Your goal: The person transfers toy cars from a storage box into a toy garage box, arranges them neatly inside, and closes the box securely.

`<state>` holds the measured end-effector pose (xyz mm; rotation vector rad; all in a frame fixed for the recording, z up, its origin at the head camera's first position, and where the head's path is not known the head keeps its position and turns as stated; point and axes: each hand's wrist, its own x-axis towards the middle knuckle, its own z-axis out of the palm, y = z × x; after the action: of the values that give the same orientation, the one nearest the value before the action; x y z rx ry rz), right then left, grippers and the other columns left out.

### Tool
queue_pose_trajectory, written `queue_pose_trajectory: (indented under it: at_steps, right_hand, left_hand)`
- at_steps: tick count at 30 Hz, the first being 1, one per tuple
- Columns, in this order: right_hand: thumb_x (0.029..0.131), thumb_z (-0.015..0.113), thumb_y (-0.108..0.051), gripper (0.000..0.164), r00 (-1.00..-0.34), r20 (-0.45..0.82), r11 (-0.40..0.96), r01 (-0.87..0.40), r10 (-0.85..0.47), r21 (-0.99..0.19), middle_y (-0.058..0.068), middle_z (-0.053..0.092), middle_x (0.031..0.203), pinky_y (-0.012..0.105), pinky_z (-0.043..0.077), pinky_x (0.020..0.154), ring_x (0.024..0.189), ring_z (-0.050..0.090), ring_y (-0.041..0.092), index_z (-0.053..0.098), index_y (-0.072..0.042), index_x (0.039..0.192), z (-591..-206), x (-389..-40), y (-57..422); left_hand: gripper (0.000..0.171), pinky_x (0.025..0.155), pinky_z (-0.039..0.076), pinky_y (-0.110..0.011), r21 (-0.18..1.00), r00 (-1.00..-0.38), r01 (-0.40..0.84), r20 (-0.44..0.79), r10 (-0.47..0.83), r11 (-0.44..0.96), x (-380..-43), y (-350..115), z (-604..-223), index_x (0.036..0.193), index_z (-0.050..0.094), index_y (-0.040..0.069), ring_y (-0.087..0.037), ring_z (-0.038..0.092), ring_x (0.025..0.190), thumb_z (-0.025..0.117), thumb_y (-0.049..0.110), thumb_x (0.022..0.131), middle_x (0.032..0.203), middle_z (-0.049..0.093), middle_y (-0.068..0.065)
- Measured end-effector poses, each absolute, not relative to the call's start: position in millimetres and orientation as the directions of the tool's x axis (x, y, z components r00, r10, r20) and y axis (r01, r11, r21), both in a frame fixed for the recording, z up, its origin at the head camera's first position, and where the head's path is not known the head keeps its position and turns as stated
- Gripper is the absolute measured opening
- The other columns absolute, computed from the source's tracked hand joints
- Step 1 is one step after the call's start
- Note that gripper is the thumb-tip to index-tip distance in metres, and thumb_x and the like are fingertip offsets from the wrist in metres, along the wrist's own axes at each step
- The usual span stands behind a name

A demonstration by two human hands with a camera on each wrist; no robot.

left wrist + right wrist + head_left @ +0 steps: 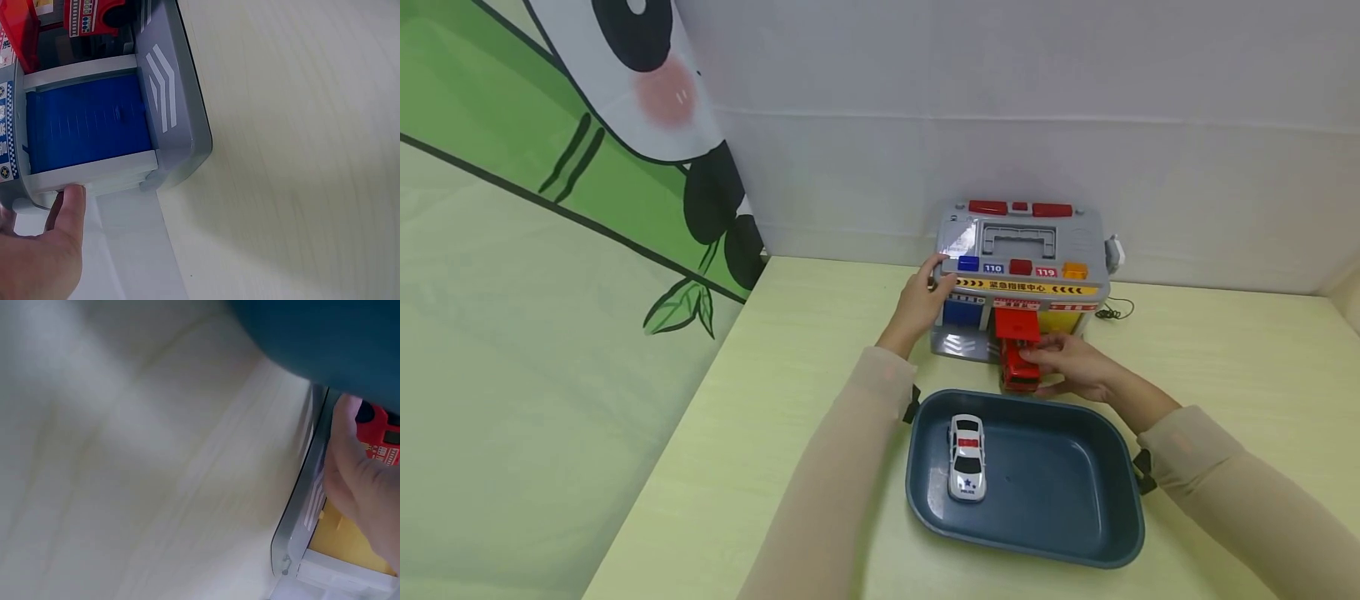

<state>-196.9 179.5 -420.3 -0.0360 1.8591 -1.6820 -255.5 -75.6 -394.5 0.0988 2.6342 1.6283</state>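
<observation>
A red toy truck (1021, 368) sits at the middle bay of a grey toy garage (1078, 237), its far end beneath the raised red door (1017, 323) and its near end sticking out towards the person. Its long axis runs straight away from the person, roughly square to the garage front; which end is its nose, I cannot tell. The right hand (1071, 368) grips it from the right side, thumb and fingers bent in close about the body. The left hand (917, 302) has its thumb and fingers spread against the garage's left front corner, only touching it. The blue door (90, 122) and the yellow door (1060, 322) flank the middle bay, both down. Nearer the person, a dark blue tray (1037, 517) stands on the tabletop (820, 350). In its left part lies a white police car (967, 458), long axis also near-to-far, the end lettered POLICE facing the person.
</observation>
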Motion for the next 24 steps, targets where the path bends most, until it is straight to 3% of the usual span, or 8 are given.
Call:
queue_pose_trajectory:
  at_steps: [8, 15, 24]
  right_hand:
    - [0.101, 0.051, -0.021, 0.061, -0.800, -0.412, 0.188, 0.367, -0.436, -0.911, 0.026, 0.040, 0.128, 0.044, 0.056, 0.081, 0.089, 0.066, 0.024, 0.015, 0.011, 0.137, -423.2, -200.3, 180.5]
    - [0.103, 0.049, -0.021, 0.057, -0.797, -0.391, 0.212, 0.329, -0.461, -0.920, 0.023, 0.047, 0.121, 0.040, 0.058, 0.071, 0.074, 0.067, 0.025, 0.017, 0.011, 0.138, -422.6, -200.6, 180.3]
    - [0.103, 0.049, -0.027, 0.061, -0.812, -0.386, 0.244, 0.306, -0.437, -0.920, 0.028, 0.037, 0.130, 0.040, 0.058, 0.065, 0.080, 0.068, 0.032, 0.014, 0.008, 0.138, -419.5, -197.7, 177.0]
  left_hand:
    - [0.050, 0.095, 0.046, -0.049, 0.895, -0.997, 0.033, -0.005, 0.082, 0.445, -255.3, -75.5, -394.9, 0.148, 0.039, 0.029, -0.033, 0.051, 0.121, 0.048, 0.043, 0.101, 0.137, 0.047, -0.018]
    - [0.050, 0.095, 0.046, -0.048, 0.890, -0.997, 0.029, -0.006, 0.074, 0.456, -254.9, -75.7, -393.2, 0.148, 0.039, 0.029, -0.032, 0.052, 0.119, 0.048, 0.043, 0.101, 0.137, 0.047, -0.017]
    - [0.049, 0.095, 0.046, -0.049, 0.891, -0.997, 0.026, -0.010, 0.078, 0.454, -253.4, -75.9, -391.9, 0.148, 0.039, 0.028, -0.032, 0.051, 0.120, 0.048, 0.043, 0.102, 0.138, 0.046, -0.017]
